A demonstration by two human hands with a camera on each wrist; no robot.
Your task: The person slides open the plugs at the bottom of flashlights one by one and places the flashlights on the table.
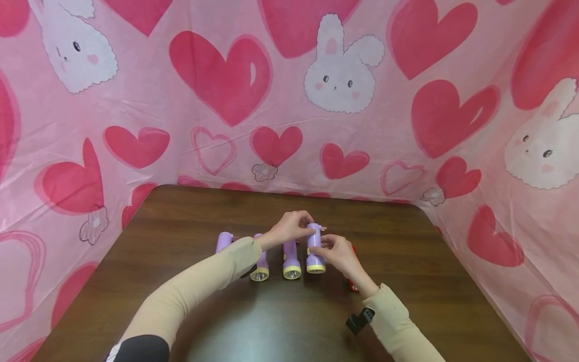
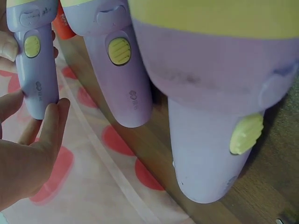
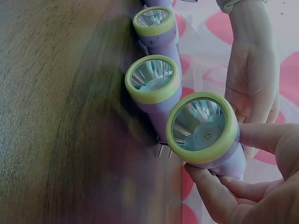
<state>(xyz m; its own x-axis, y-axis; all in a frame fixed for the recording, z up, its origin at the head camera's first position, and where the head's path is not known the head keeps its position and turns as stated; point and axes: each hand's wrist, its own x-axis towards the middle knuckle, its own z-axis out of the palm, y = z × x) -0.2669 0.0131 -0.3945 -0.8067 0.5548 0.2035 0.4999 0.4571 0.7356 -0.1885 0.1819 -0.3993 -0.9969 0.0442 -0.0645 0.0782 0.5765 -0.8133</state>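
Note:
Both hands hold one purple flashlight (image 1: 314, 249) with a yellow rim, rightmost of a row of purple flashlights. My left hand (image 1: 289, 229) pinches its tail end between thumb and fingertips, as the left wrist view shows on the held flashlight (image 2: 37, 74). My right hand (image 1: 341, 254) grips it near the lamp head; in the right wrist view its clear lens (image 3: 200, 125) faces the camera. Small metal prongs (image 1: 323, 229) stick out by the tail. Just left lies a second flashlight (image 1: 291, 261), and a third (image 1: 260, 269) sits partly behind the left forearm.
Another purple flashlight (image 1: 223, 241) lies farther left, its lower part hidden by the left sleeve. A red object (image 1: 354, 286) shows partly behind the right wrist. The brown wooden table (image 1: 253, 322) ends at a pink cloth with hearts and rabbits (image 1: 226, 75).

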